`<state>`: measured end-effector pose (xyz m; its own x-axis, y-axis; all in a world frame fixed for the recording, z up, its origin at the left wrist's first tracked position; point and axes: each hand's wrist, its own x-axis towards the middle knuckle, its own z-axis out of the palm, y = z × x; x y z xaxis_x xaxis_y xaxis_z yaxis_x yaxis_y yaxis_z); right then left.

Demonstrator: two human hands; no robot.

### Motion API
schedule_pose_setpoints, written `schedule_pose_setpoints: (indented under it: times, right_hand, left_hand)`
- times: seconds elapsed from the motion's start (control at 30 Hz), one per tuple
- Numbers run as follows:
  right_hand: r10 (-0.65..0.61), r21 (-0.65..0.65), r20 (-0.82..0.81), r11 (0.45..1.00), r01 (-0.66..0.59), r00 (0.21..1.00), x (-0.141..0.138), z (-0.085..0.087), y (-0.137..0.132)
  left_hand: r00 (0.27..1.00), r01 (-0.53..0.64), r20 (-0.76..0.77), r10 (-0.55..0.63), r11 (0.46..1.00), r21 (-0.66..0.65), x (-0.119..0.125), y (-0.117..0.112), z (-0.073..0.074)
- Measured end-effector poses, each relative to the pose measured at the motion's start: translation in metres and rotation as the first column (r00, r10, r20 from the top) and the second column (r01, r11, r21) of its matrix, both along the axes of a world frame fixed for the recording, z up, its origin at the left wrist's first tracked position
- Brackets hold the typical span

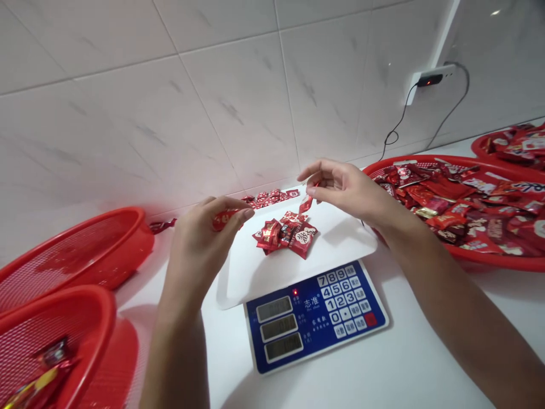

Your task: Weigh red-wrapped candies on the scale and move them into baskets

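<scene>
Red candy packet (225, 220) pinched in the nearly closed left hand (203, 241); light, slippery foil, easiest held by its end. Right hand (347, 190) pinches another packet (305, 203) above the scale (315, 318).

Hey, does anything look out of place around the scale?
Yes. A loose red candy packet lies outside the round red plastic mesh basket, at its rim. A strip of red packets also sits on the white counter against the tiled wall, behind the white scale platform. Both look stray, outside any basket.
</scene>
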<state>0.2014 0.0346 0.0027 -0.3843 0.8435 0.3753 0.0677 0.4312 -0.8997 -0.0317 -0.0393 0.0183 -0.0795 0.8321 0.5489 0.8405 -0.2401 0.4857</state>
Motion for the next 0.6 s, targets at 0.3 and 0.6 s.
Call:
schedule_pose_setpoints:
  times: [0.3, 0.6]
  right_hand:
    - [0.001, -0.006, 0.045, 1.0, 0.0, 0.999, -0.0003, 0.0023, -0.0037]
    - [0.023, -0.027, 0.026, 0.999, -0.022, 0.999, -0.0005, 0.002, -0.0065]
  left_hand:
    - [0.992, -0.004, 0.124, 0.001, 1.0, 0.024, 0.0071, -0.0067, 0.0041]
    - [0.995, 0.017, 0.096, -0.018, 1.0, 0.011, 0.0079, -0.0044, 0.0037]
